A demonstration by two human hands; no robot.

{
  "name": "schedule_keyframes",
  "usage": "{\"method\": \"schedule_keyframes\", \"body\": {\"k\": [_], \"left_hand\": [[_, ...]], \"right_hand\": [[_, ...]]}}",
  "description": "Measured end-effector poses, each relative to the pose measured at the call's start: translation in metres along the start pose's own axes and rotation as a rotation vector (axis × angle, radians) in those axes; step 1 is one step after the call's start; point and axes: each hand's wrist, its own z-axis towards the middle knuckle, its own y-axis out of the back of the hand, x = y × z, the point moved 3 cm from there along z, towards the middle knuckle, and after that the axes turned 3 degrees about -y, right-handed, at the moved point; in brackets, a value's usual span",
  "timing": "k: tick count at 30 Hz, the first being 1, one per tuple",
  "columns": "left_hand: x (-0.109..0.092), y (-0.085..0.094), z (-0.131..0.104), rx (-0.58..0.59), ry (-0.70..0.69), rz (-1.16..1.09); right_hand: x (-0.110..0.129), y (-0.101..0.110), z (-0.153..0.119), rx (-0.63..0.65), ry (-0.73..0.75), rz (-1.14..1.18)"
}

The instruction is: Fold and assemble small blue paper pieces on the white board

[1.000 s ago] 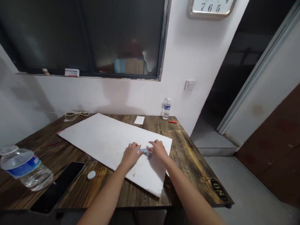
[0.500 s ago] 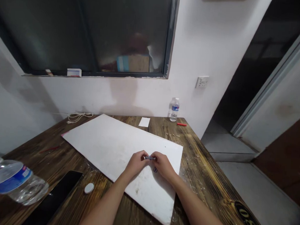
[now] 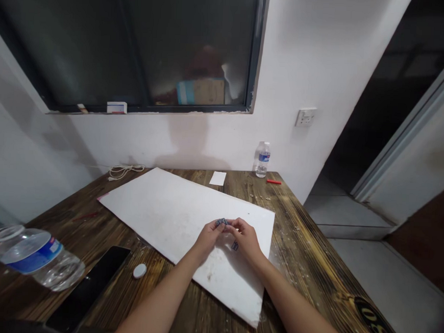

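Above the right part of a white board (image 3: pixel 161 208), my two hands meet at a small blue-grey piece (image 3: pixel 221 222). My left hand (image 3: pixel 207 239) pinches this piece between thumb and fingers. The fingers of my right hand (image 3: pixel 246 240) are drawn together against its right side, and their tips partly hide it. Another small dark blue piece (image 3: pixel 235 245) shows just below the right fingers, over the board. The exact shape of both pieces is too small to make out.
On the wooden table (image 3: pixel 299 258) are a large bottle (image 3: pixel 37 259), a black phone (image 3: pixel 89 288) and a white cap (image 3: pixel 140 271) at left. Further back are a cable (image 3: pixel 124 170), white paper (image 3: pixel 217 178), a small bottle (image 3: pixel 263 161) and a red object (image 3: pixel 274 181).
The small piece between my hands has turned and shows more of its face. My right fingers have shifted around it. The whole view has moved slightly.
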Motion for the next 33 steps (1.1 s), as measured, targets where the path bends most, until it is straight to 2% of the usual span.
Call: {"method": "schedule_keyframes", "body": {"k": [4, 8, 12, 16, 19, 25, 30, 33], "left_hand": [[-0.002, 0.007, 0.002, -0.078, -0.026, 0.078], [-0.006, 0.006, -0.002, -0.054, 0.039, 0.212], [-0.006, 0.002, -0.006, -0.007, 0.050, 0.303], [0.000, -0.001, -0.006, 0.021, 0.116, 0.167], [0.001, -0.001, -0.004, 0.035, 0.123, 0.070], [-0.004, 0.005, -0.002, -0.062, 0.114, 0.063], [-0.002, 0.003, -0.003, 0.016, 0.139, -0.060], [-0.001, 0.002, -0.003, 0.021, 0.164, -0.099]], "right_hand": [[0.009, 0.009, 0.001, -0.059, 0.073, -0.173], [0.009, 0.011, 0.003, -0.058, 0.122, -0.191], [0.002, 0.008, 0.002, -0.025, 0.037, -0.130], [-0.004, 0.011, 0.004, -0.057, -0.042, -0.031], [-0.005, 0.013, 0.007, -0.047, -0.048, 0.002], [-0.009, 0.010, 0.007, -0.016, -0.015, -0.052], [-0.010, 0.012, 0.007, -0.070, -0.037, 0.052], [-0.009, 0.013, 0.008, -0.072, -0.046, 0.059]]}}
